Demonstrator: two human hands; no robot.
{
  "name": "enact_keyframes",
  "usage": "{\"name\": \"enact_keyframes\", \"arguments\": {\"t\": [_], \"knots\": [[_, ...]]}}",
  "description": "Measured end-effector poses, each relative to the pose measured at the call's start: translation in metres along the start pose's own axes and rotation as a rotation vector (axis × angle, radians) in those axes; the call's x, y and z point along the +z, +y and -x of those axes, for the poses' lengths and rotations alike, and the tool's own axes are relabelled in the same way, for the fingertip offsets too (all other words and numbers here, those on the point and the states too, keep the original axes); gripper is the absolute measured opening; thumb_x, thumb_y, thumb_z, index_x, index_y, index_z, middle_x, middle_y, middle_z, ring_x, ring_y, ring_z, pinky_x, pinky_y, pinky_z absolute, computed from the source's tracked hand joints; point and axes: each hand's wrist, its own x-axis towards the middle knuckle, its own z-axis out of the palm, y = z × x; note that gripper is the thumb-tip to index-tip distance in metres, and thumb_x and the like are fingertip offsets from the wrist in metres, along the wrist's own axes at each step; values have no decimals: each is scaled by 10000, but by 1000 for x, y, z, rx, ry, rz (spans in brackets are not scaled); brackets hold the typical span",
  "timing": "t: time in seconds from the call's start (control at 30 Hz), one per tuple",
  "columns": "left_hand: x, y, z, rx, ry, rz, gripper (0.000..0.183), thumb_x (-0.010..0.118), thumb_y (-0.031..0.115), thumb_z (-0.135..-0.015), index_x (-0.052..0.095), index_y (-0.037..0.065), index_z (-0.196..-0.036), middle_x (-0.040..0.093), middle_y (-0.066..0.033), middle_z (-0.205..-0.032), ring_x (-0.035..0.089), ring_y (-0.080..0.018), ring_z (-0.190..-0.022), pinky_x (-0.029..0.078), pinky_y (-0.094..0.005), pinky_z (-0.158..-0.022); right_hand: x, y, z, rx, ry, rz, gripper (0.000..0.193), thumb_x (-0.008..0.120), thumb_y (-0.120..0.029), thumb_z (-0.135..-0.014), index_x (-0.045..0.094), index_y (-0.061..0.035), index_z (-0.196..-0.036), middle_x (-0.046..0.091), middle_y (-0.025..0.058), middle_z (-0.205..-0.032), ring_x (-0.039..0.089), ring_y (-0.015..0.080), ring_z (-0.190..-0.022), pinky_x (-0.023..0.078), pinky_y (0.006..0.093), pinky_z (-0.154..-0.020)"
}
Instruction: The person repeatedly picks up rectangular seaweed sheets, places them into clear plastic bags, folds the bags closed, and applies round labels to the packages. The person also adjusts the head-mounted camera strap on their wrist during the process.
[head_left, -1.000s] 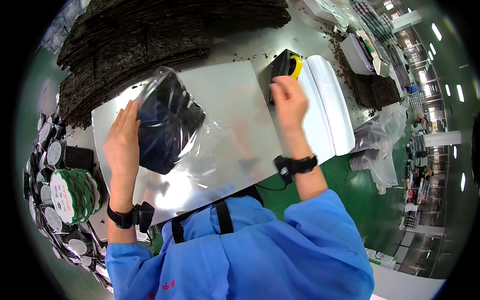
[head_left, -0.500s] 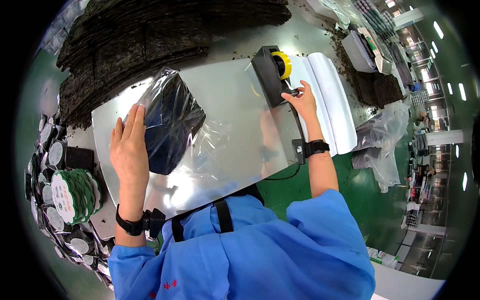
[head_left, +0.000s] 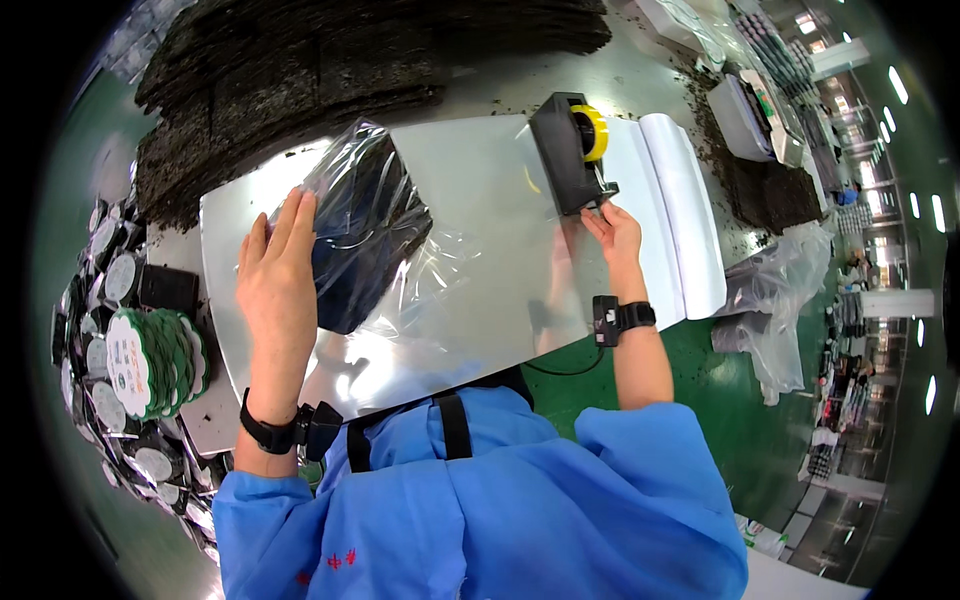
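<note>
A clear plastic bag [head_left: 400,222] with dark, flat sheets inside lies at a slant on the shiny metal work surface [head_left: 490,300]. My left hand [head_left: 277,290] rests on the bag's left edge, its fingers stretched out flat. To the right stands a black tape dispenser [head_left: 560,150] carrying a yellow-cored tape roll [head_left: 593,133]. My right hand [head_left: 620,238] is at the dispenser's near end, just below the cutter, with thumb and fingertips drawn together. Any clear tape between those fingertips is too fine to make out.
Stacks of dark, rough sheets [head_left: 290,75] fill the far side. A white roll [head_left: 685,215] lies right of the dispenser, near a plastic bin [head_left: 740,120] and loose clear plastic [head_left: 775,300]. Scalloped green-and-white discs [head_left: 150,365] are piled at left.
My right hand has moved from the dispenser's cutter to just below its near end, and its fingers have drawn together. My left hand stays on the bag. The whole view has shifted slightly.
</note>
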Motion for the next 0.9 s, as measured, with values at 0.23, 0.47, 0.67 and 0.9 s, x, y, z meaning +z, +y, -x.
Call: {"name": "enact_keyframes", "arguments": {"t": [0.23,0.47,0.67,0.9], "knots": [[-2,0,2,-13,-6,-19,419,572,63,-832,623,128,-1242,620,-37,-1286,612,-397,-1079,469,-468,-968,65,42,78,-284,-82,300,103,598,-4,-900,666,73,-916,662,156,-1049,676,198,-872,560,286,-768],[-1,5,5,-12,0,-19,452,586,68,-800,620,127,-1247,613,-40,-1290,607,-402,-1082,465,-472,-971,246,27,199,-172,-903,605,302,666,-221,-891,662,37,-735,694,117,-730,655,133,-622,529,253,-597],[-4,15,-3,-11,-42,-127,488,715,128,-744,560,48,-1201,593,-59,-1263,597,-374,-1074,441,-479,-981,250,46,180,-411,-676,1357,490,789,-377,-750,548,-30,-501,597,41,-548,543,156,-487,472,296,-543],[12,5,-18,-89,21,58,428,784,134,-691,505,61,-1007,592,-72,-1095,604,-320,-943,450,-450,-934,190,115,90,-301,-912,460,974,920,-211,-576,368,-2,-1352,592,145,-1131,595,241,-971,473,344,-857]]}}
